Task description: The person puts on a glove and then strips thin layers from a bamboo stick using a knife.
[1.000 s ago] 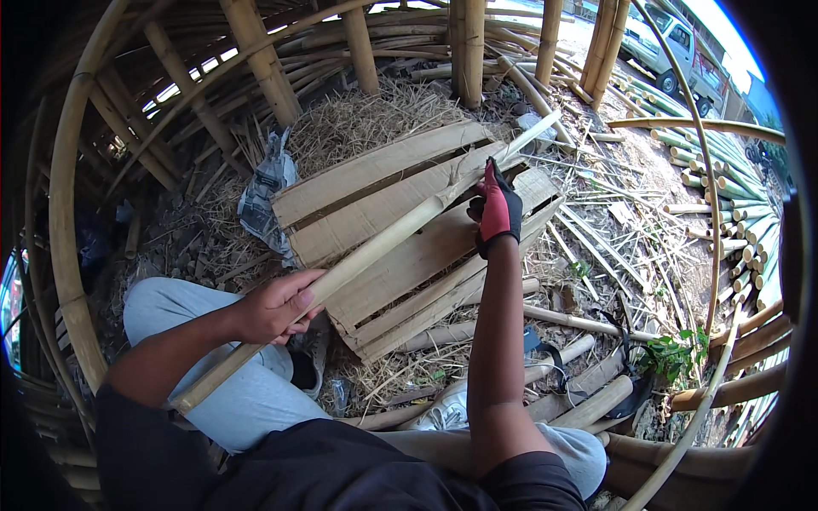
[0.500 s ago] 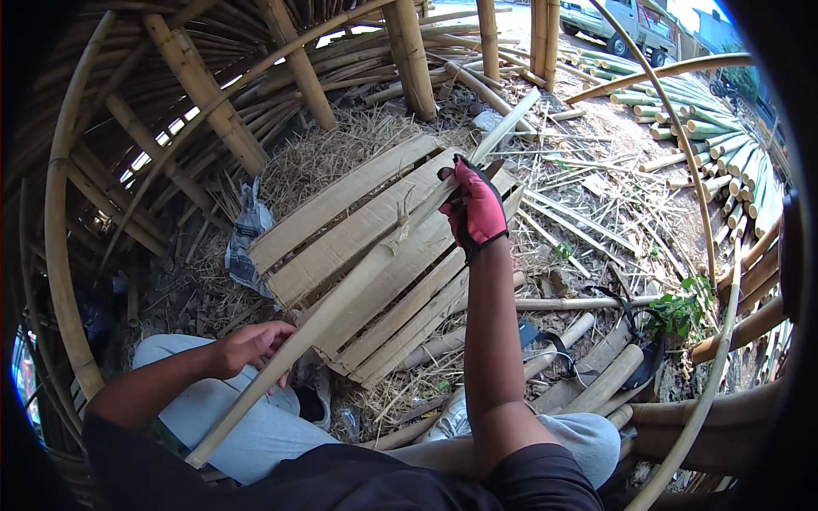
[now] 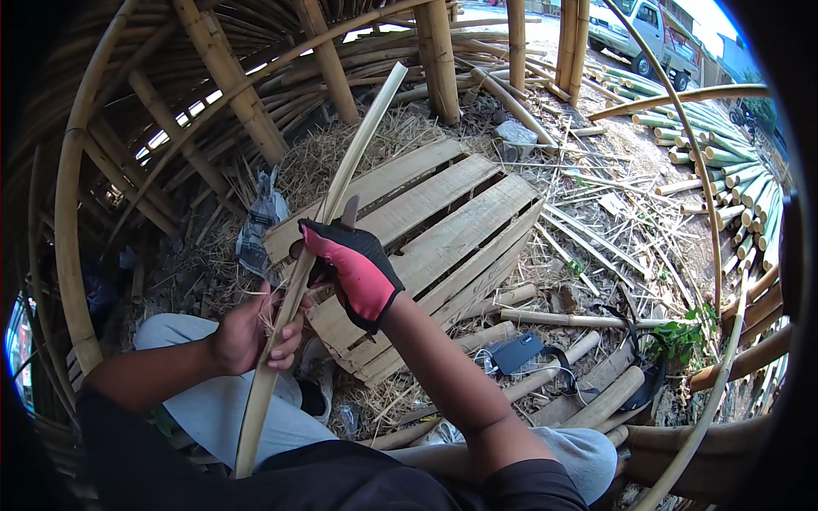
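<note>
Bamboo strip (image 3: pixel 294 298) slants across our lap, left hand (image 3: pixel 247 336) closed around its lower part, gloved right hand (image 3: pixel 354 268) gripping a knife (image 3: pixel 348 213) set against it mid-length. We judge the shaving partway: upper length over the pallet (image 3: pixel 443 221) looks unworked.

A crumpled grey plastic bag (image 3: pixel 260 223) lies on the straw, left of the wooden pallet (image 3: pixel 443 226). A flat dark-blue rectangular device (image 3: pixel 517 352), its face unlit, lies near right among bamboo offcuts.
</note>
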`<state>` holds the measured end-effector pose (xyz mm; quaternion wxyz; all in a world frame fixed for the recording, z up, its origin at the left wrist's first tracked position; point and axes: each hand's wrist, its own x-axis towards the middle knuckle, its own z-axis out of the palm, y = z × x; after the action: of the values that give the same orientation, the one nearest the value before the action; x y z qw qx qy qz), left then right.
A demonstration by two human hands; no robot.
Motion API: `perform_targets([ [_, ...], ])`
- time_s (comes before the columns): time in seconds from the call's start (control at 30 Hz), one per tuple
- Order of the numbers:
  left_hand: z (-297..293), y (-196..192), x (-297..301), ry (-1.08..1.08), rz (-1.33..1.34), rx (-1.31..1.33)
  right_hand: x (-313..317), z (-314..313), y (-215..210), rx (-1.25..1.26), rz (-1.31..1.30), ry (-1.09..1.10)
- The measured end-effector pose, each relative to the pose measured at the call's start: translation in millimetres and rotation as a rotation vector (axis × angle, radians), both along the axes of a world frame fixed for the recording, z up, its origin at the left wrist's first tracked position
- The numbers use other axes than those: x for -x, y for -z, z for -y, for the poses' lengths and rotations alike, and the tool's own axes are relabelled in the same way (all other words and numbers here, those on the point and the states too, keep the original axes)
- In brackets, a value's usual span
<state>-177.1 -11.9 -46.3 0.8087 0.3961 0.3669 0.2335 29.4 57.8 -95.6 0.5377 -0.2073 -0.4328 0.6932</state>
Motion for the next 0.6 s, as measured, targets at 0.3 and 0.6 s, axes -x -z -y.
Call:
perform_targets([
  [0.3,27,27,23,-0.003,0.115,0.302,-69,-23,-15,0.159,0.423,0.272],
  [0.6,37,38,12,0.078,-0.148,0.347,-95,-17,-39,-0.464,1.493,0.231],
])
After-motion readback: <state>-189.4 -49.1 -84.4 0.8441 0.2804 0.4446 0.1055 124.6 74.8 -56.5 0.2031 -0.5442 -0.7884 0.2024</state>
